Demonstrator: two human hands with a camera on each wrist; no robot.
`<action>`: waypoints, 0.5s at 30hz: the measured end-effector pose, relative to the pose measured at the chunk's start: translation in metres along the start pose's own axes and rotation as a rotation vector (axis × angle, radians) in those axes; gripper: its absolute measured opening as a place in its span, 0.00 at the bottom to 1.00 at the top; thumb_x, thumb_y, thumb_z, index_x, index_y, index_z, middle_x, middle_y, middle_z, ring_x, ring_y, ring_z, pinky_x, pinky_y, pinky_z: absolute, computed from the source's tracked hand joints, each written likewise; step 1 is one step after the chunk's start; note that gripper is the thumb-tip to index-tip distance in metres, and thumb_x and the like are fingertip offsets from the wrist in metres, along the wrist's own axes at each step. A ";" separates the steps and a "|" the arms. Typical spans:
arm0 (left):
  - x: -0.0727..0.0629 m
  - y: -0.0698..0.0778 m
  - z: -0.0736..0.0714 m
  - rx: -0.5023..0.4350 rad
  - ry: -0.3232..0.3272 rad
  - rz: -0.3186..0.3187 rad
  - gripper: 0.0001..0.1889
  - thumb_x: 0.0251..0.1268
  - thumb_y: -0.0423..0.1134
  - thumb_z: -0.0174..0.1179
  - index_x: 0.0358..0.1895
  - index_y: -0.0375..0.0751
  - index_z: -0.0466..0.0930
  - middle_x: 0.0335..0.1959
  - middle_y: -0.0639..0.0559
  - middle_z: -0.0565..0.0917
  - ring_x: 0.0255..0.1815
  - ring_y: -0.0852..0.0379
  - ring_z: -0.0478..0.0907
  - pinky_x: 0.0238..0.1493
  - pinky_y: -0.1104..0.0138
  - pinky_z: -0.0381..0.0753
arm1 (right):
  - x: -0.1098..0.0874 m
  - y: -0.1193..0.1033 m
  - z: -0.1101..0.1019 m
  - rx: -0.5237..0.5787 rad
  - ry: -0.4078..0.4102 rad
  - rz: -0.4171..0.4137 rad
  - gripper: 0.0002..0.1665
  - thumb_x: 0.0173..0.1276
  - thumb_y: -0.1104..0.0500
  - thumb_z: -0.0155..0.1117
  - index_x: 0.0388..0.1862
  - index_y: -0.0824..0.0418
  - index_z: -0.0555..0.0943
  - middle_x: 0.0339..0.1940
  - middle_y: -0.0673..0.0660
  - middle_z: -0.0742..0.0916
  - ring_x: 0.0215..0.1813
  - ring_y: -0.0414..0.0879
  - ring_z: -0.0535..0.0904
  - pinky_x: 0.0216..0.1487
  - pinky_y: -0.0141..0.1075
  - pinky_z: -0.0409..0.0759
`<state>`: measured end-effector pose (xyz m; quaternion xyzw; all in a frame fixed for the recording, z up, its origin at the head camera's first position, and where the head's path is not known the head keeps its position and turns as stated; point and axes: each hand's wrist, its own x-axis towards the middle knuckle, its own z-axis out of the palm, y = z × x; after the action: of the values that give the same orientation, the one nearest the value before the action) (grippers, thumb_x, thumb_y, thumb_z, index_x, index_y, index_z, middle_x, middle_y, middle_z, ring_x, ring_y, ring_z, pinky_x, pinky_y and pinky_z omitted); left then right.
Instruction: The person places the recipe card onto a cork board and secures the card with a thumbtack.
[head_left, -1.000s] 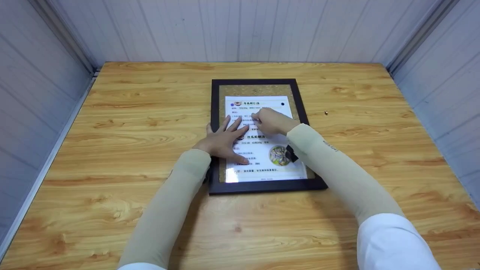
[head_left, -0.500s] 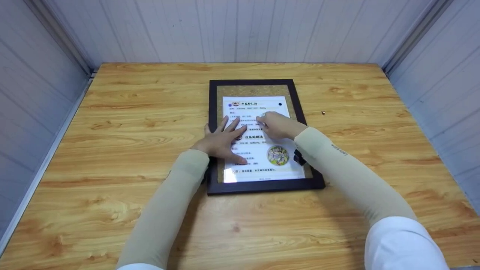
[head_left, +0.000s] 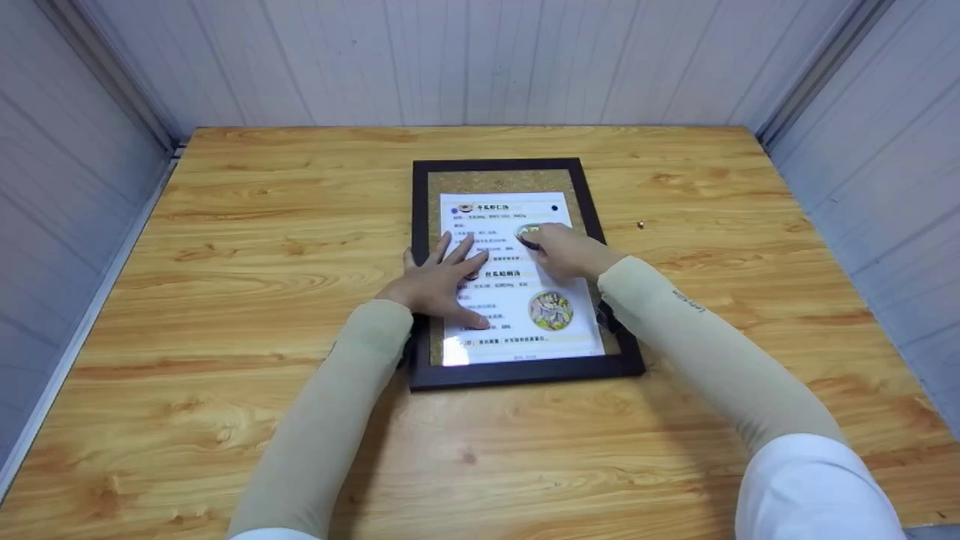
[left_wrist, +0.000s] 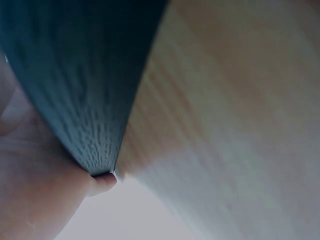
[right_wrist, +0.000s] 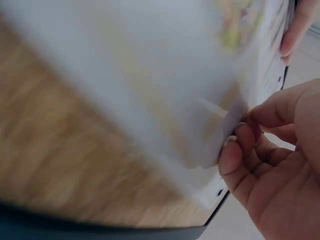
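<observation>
Lying under L/R hands [head_left: 435, 286] [head_left: 566, 250]: ppr sheet [head_left: 510, 298]

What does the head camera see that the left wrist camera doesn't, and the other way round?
Only the head view shows the paper, the cork, the right hand and a tiny thing on the table.
Only the left wrist view shows wavy lines on the frame up close.
Both show the left hand, the frame and the table.

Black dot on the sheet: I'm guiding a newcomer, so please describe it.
On the wood-grain table, find the dark rectangular frame around brown cork. On that cork lies a white printed sheet. Near its top right corner sits the small round black dot; the top-left dot is purple.
</observation>
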<state>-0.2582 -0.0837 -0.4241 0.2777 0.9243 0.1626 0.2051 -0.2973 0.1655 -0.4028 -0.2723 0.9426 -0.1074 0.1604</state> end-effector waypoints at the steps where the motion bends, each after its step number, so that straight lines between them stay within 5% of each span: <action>1: 0.000 -0.001 0.000 0.001 0.000 -0.003 0.61 0.45 0.77 0.64 0.81 0.62 0.41 0.81 0.57 0.30 0.78 0.48 0.19 0.63 0.29 0.23 | 0.000 0.001 0.000 0.003 0.004 0.001 0.26 0.78 0.66 0.46 0.72 0.67 0.69 0.63 0.69 0.78 0.50 0.56 0.76 0.49 0.45 0.73; 10: 0.000 -0.006 0.000 -0.012 0.003 -0.023 0.62 0.43 0.78 0.64 0.81 0.63 0.40 0.81 0.59 0.30 0.78 0.49 0.18 0.64 0.30 0.21 | 0.001 0.008 -0.003 0.030 0.019 0.058 0.28 0.75 0.67 0.48 0.73 0.65 0.68 0.65 0.67 0.78 0.48 0.56 0.76 0.46 0.44 0.74; 15: -0.001 -0.006 0.000 -0.013 0.009 -0.024 0.63 0.42 0.78 0.64 0.81 0.63 0.40 0.81 0.59 0.30 0.78 0.49 0.18 0.64 0.31 0.20 | -0.005 0.026 -0.007 0.059 0.144 0.100 0.25 0.72 0.69 0.50 0.67 0.70 0.75 0.59 0.68 0.80 0.52 0.57 0.76 0.53 0.48 0.75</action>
<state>-0.2602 -0.0891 -0.4269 0.2646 0.9274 0.1673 0.2047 -0.3086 0.1910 -0.4025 -0.2117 0.9606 -0.1462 0.1052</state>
